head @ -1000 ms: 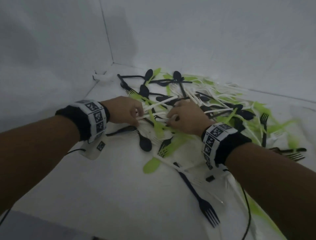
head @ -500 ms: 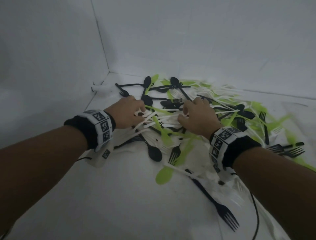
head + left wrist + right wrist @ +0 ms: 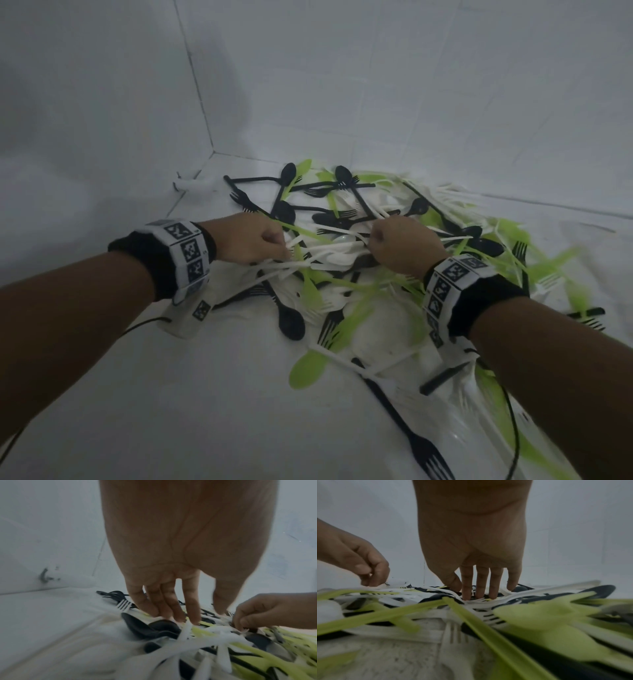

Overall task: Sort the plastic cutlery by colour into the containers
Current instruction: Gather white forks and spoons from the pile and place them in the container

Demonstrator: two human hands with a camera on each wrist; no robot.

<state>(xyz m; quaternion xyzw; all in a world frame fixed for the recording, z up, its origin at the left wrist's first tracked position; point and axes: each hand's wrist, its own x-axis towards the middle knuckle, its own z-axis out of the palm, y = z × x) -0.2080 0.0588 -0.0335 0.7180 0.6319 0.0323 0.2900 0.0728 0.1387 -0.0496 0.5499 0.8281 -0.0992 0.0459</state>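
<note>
I have both hands down in the mixed heap of cutlery, gathering white pieces.

Left hand: it sits at the left edge of the heap with the fingers pointing down, only slightly bent, tips on the white handles that fan out toward the right hand. I judge it is raking or pressing these handles; I cannot tell whether any are truly pinched. To do this step well, I should close thumb against fingers on white handles only and lift slowly, so the green spoon and black spoon lying just below that hand slide off and are not dragged along.

Right hand: it is over the middle of the heap, 4 fingers straight down with their tips on a white fork, thumb alongside. I cannot tell whether it grips that fork. Green pieces cross just in front of it, so I should draw white pieces out lengthwise.

No containers show in any view; I must find them before lifting.

Compared with 0.5 s ago, the hands stand slightly farther apart, more white handles are bunched between them, and the right hand sits a little nearer the right side of the heap. The black fork below the right forearm lies as it did.
</note>
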